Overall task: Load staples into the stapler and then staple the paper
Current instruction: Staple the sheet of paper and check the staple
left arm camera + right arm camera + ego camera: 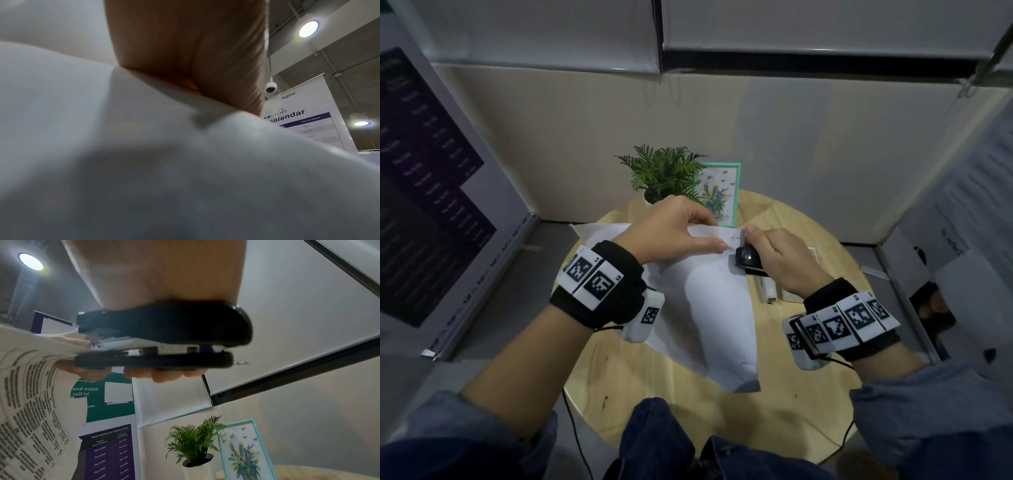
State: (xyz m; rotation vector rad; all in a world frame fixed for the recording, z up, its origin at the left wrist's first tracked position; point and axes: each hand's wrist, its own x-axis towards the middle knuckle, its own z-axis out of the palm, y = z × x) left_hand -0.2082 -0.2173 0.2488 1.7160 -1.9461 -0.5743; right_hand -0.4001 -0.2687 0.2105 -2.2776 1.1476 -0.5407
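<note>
A white stack of paper is lifted off the round wooden table and sags down toward me. My left hand pinches its far top edge, thumb on top. My right hand grips a black stapler, with the paper's right top corner between the stapler's two arms. In the right wrist view the stapler looks squeezed nearly closed on the printed paper, fingers under its base. Two small staple marks show near that corner. The left wrist view is mostly blurred paper and my palm.
A small white object and a pale box lie on the table under my right wrist. At the table's far edge stand a potted fern and a teal-framed flower picture. Posters and panel walls close in on both sides.
</note>
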